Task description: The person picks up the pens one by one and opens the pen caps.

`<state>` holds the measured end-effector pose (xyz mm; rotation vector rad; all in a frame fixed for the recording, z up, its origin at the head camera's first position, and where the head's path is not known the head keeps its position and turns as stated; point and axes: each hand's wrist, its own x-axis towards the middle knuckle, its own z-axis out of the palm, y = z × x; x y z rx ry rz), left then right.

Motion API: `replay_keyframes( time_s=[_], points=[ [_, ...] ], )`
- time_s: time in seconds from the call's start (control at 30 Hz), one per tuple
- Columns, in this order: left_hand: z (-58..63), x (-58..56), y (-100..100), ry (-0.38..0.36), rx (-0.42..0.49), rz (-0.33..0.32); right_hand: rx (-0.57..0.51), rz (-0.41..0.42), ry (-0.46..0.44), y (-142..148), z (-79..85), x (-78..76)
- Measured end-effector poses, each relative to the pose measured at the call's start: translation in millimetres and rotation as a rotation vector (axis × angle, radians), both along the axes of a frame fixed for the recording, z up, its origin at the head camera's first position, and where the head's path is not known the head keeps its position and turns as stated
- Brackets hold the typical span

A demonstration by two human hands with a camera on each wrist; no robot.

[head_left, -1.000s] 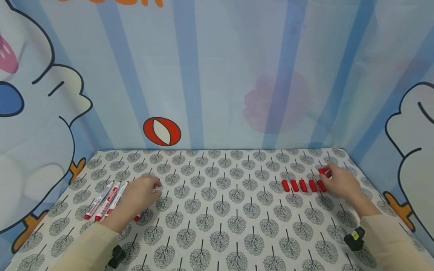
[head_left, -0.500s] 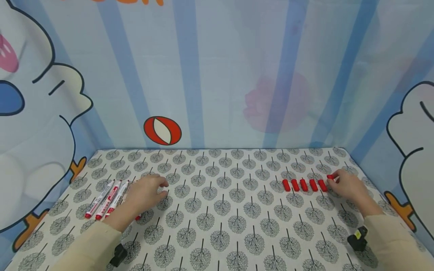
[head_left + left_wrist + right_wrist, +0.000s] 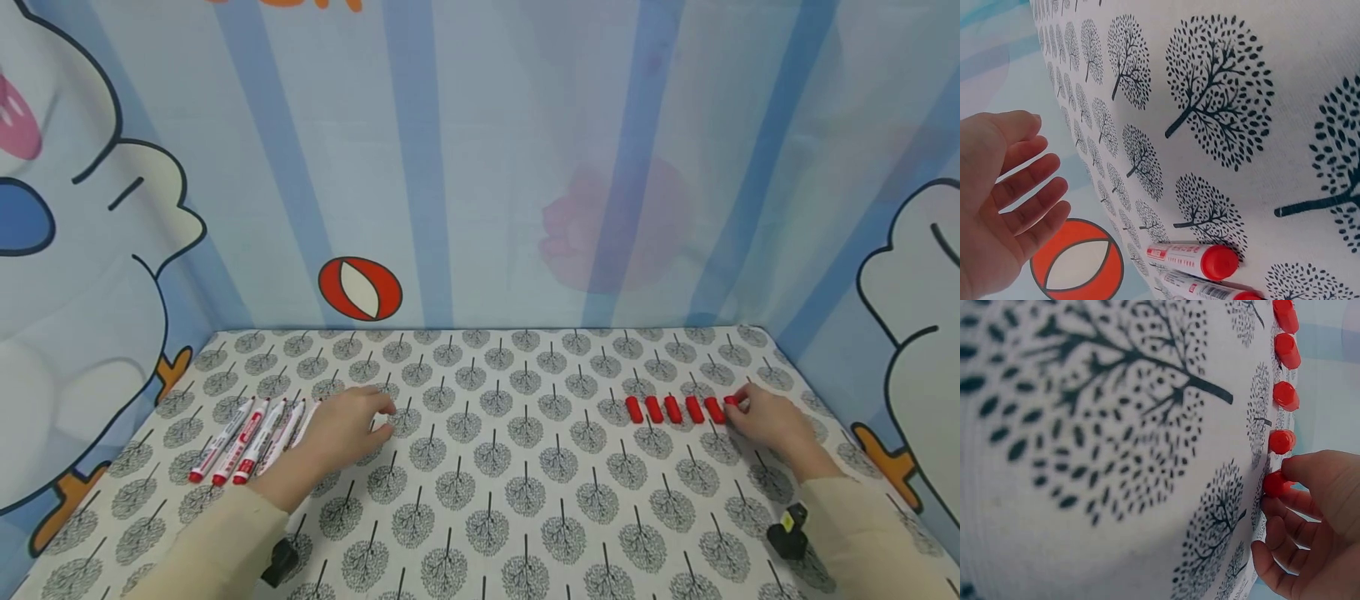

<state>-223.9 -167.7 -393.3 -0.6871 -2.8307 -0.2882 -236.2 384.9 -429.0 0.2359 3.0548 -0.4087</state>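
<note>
My right hand (image 3: 772, 423) pinches a small red marker cap (image 3: 731, 402) between thumb and fingertips, at the right end of a row of similar caps (image 3: 672, 409). In the right wrist view the pinched cap (image 3: 1275, 485) shows by the thumb and index finger, close to the cloth. The other caps lie side by side, evenly spaced. Over the left of the table, my left hand (image 3: 347, 427) hovers with loosely bent fingers and nothing in them. White markers with red ends (image 3: 258, 442) lie beside and partly behind it; two markers (image 3: 1191, 260) appear in the left wrist view.
A white cloth (image 3: 525, 533) printed with dark trees covers the table. Behind and at both sides stand pale blue printed curtains (image 3: 495, 167). Each wrist carries a small black device, such as the one by the right sleeve (image 3: 787, 533).
My right hand has moved right and down with the cap, bringing it to the row's end. My left hand has drifted right, uncovering more markers.
</note>
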Motion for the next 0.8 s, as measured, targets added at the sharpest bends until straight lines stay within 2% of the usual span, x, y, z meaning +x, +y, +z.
replay_keyframes(
  time_s=[0.33,0.53,0.67,0.8],
  points=[
    [4.1,1.8,5.9,-0.018,-0.027,0.012,-0.003,-0.009,0.003,-2.6,0.6,1.2],
    [5.0,1.4,6.7,-0.01,-0.02,0.011,0.026,0.008,0.081,-7.0,1.4,1.2],
    [4.3,-0.3,6.4,0.007,-0.011,0.006,0.043,0.057,0.165,-14.4,4.5,0.4],
    [5.3,-1.3,6.8,0.024,-0.012,-0.001,0.048,0.157,0.238,-28.5,12.8,-0.4]
  ],
)
